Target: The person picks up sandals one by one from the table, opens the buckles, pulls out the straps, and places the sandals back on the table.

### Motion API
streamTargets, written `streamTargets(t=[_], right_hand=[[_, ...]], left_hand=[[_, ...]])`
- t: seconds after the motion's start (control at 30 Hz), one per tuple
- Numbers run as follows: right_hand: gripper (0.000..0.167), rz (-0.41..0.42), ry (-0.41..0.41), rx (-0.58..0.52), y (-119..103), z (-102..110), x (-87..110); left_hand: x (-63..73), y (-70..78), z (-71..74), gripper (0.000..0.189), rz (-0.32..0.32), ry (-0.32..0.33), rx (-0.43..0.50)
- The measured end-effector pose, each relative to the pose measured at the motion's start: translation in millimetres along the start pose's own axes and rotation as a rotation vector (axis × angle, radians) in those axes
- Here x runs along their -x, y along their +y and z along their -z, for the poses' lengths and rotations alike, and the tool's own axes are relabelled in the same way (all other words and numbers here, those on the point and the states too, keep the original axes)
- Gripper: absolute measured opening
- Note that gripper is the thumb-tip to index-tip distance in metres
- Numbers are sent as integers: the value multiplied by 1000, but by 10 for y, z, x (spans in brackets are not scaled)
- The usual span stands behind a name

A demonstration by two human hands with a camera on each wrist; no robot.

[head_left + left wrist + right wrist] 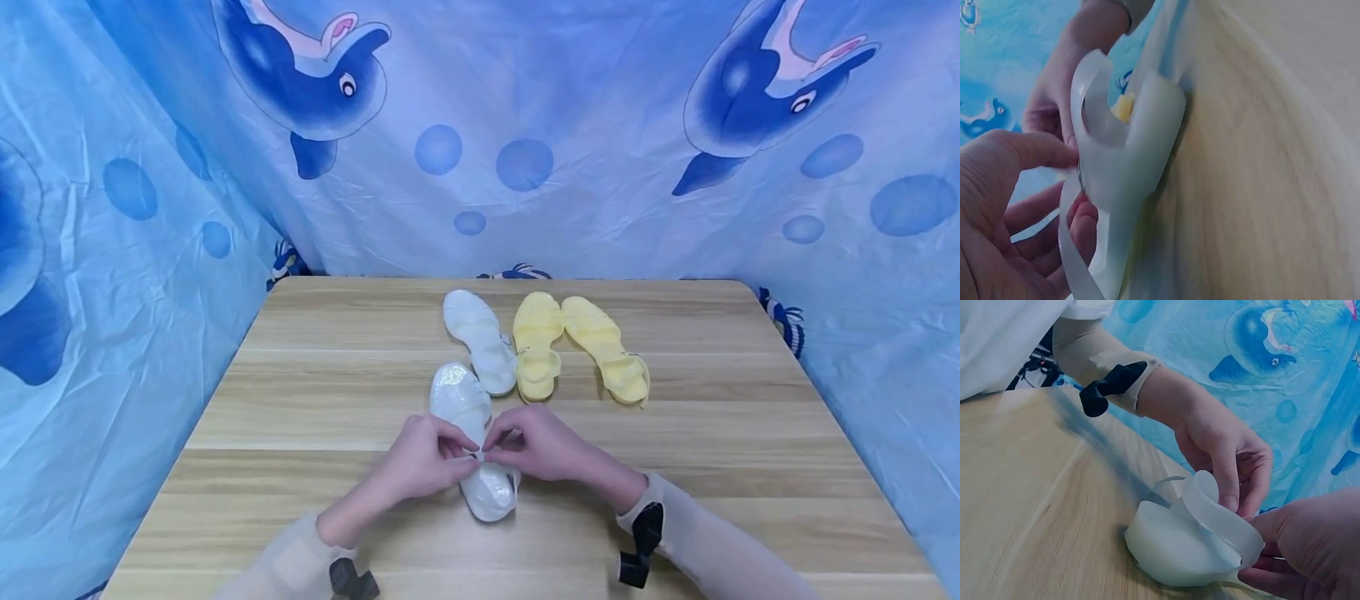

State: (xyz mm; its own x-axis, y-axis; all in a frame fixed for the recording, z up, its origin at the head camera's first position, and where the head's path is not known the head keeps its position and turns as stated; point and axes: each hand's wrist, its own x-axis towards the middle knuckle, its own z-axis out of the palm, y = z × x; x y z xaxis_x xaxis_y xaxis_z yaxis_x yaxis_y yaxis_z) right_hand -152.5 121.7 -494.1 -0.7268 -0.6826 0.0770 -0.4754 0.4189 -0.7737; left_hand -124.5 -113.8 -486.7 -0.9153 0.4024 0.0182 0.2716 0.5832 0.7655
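Observation:
A white jelly sandal (452, 398) lies on the table with its toe pointing away and its heel toward me. Over its middle both hands meet at the ankle strap. My left hand (422, 458) pinches the strap between thumb and index finger from the left. From the right, my right hand (546, 443) pinches it too, fingertips close to the left ones. In the left wrist view a loose strap (1071, 250) curves down past the left fingers. The heel cup (1222, 528) stands up in the right wrist view. The fingertips partly hide the fastening spot.
Behind the worked sandal lies a second white sandal (468, 321). To its right are two yellow sandals, one straight (537, 321) and one angled (592, 323). All rest on a wooden table (315, 392), with a blue dolphin-print curtain (600, 225) around its far sides.

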Motion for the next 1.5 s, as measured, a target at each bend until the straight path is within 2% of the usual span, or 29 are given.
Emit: streamTargets(t=[0.17, 0.3, 0.57, 0.93, 1.1, 1.27, 1.5], right_hand=[[7, 31, 15, -20, 46, 3, 16], [7, 29, 23, -49, 82, 7, 28], [7, 55, 16, -54, 55, -10, 0], [9, 26, 9, -73, 99, -19, 18], [11, 45, -7, -43, 72, -28, -33], [5, 21, -9, -42, 90, -15, -46], [9, -2, -23, -73, 100, 25, -33]], left_hand=[[-4, 27, -34, 7, 15, 35, 0], [2, 17, -34, 12, 44, 45, 50], [35, -1, -27, 13, 11, 30, 92], [59, -54, -39, 13, 5, 40, 113], [49, -60, -46, 13, -11, 44, 126], [40, -42, -52, 12, -4, 40, 127], [42, -76, -52, 13, 3, 32, 141]])
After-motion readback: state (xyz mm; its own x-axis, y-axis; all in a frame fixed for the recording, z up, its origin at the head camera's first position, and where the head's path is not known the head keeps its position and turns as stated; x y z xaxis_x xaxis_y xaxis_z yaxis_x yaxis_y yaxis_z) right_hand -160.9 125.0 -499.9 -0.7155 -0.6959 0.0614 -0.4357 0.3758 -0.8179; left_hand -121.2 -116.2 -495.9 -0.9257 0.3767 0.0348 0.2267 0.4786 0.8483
